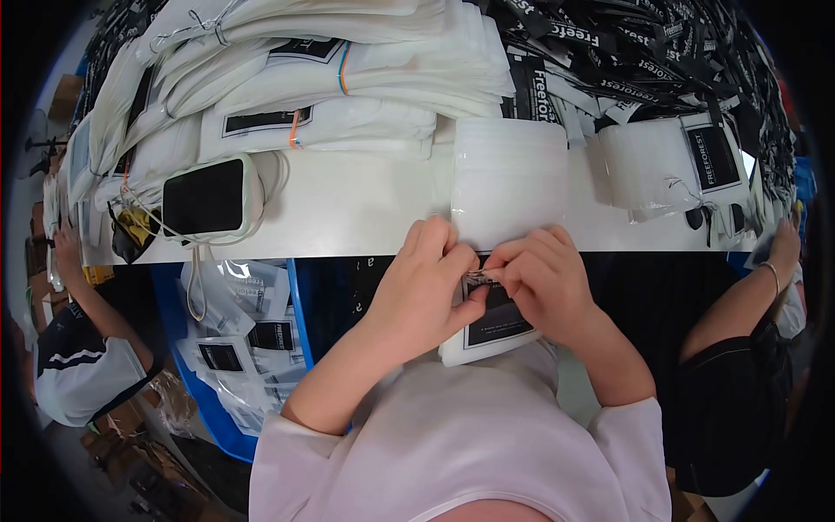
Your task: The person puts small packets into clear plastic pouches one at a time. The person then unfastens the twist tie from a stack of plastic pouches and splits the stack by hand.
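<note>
A stack of white translucent plastic bags (510, 183) reaches over the table's front edge toward my body. Its near end carries a black label (497, 325) with small pale print. My left hand (424, 283) is closed at the stack's left side, thumb and fingers pinched together over the label's top edge. My right hand (544, 280) pinches at the same spot from the right, its fingertips meeting those of the left. Something thin and small shows between the fingertips, but its kind cannot be made out.
Bundled white bags (322, 122) are heaped at the back left. A phone (205, 200) with a cord lies before them. Black printed strips (609, 52) pile up at the back right, above a tied bag bundle (648, 170). A blue bin (304, 322) holds bags. Co-workers' arms (735, 309) flank me.
</note>
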The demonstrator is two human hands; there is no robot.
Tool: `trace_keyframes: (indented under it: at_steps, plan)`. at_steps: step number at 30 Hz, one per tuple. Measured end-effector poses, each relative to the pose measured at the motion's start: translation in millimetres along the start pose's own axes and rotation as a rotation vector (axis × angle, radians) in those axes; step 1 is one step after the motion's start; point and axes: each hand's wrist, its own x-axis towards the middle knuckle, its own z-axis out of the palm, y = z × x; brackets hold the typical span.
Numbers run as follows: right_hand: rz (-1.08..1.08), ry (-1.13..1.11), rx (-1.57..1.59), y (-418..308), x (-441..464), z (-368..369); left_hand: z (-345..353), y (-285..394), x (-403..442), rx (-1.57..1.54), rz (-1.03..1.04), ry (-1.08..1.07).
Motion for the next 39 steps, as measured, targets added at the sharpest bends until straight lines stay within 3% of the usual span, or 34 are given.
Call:
trace_keyframes:
  at_steps: [5,11,14,23,32,39]
  plan:
    - [0.172,-0.145,0.12,-0.9,6.6,-9.9,-8.9,-10.8,3.2,-0.101,0.055,-0.124]
    - [0.308,-0.227,0.179,-7.9,15.2,-16.0,-1.0,-26.7,3.5,0.217,0.43,0.002]
    - [0.363,-0.273,0.222,-9.3,18.9,-20.2,0.7,-30.4,1.5,0.283,0.489,0.03]
    - [0.282,-0.244,0.165,-6.4,20.3,-15.5,-20.9,-16.8,16.6,-0.098,0.212,-0.241]
    - [0.444,-0.321,0.275,-13.7,32.0,-24.4,-28.5,-21.9,27.6,-0.039,0.309,-0.36]
    - [0.611,-0.374,0.414,-21.0,39.3,-27.6,-36.7,-24.0,28.9,-0.194,0.262,-0.401]
